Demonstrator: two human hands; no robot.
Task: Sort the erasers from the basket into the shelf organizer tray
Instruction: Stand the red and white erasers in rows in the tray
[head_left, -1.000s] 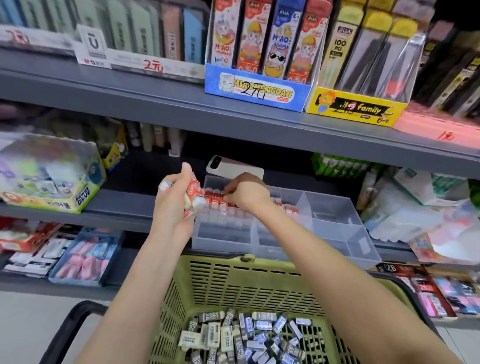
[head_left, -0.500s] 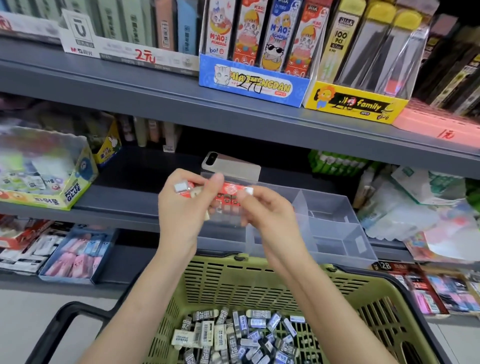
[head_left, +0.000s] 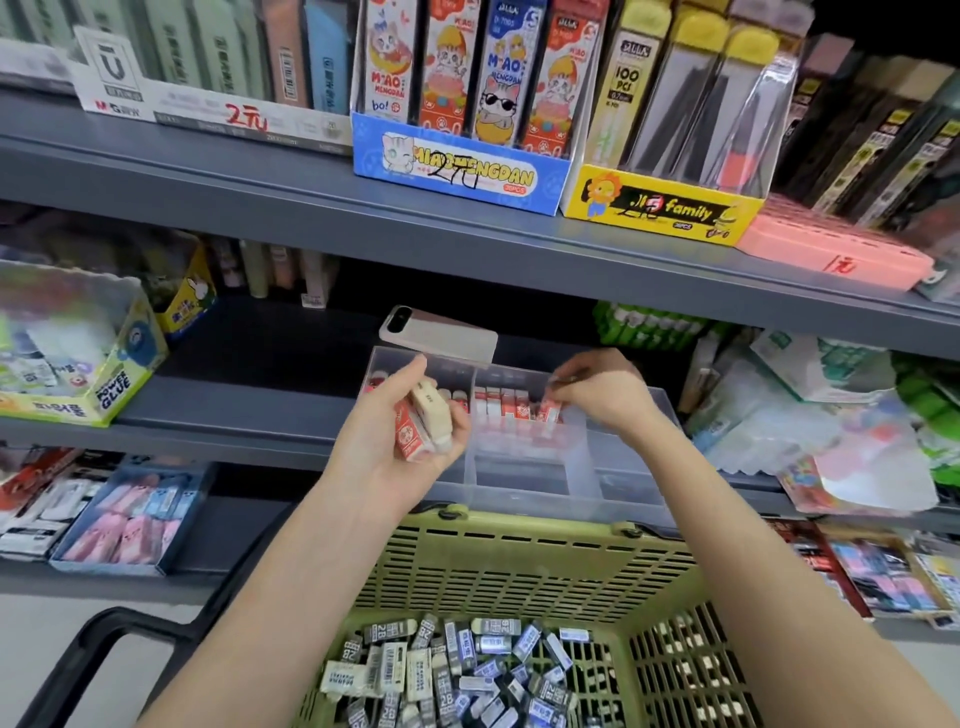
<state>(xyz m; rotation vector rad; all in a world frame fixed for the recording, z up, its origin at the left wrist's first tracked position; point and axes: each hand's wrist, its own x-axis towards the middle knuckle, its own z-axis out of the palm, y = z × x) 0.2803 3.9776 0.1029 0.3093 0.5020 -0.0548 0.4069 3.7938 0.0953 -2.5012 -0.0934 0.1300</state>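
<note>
A clear plastic organizer tray (head_left: 613, 467) sits on the middle shelf, with a row of red-sleeved erasers (head_left: 501, 402) standing in its back compartments. My left hand (head_left: 400, 441) hovers over the tray's left end, shut on a small stack of erasers (head_left: 423, 421), red-sleeved and cream. My right hand (head_left: 605, 392) reaches into the tray's middle compartment, its fingertips pinching a red eraser (head_left: 548, 413) at the end of the row. Below, a green basket (head_left: 519, 561) holds several grey, black and blue erasers (head_left: 457, 670).
A phone (head_left: 441, 335) lies behind the tray. A glue box (head_left: 78, 364) stands at the left, packets (head_left: 831, 415) crowd the right. The upper shelf edge (head_left: 467, 228) overhangs the tray. A black basket handle (head_left: 104, 654) juts out lower left.
My right hand took an eraser from the stack in my left hand and moved right, down into the tray's middle compartment. My left hand stayed by the tray's left end.
</note>
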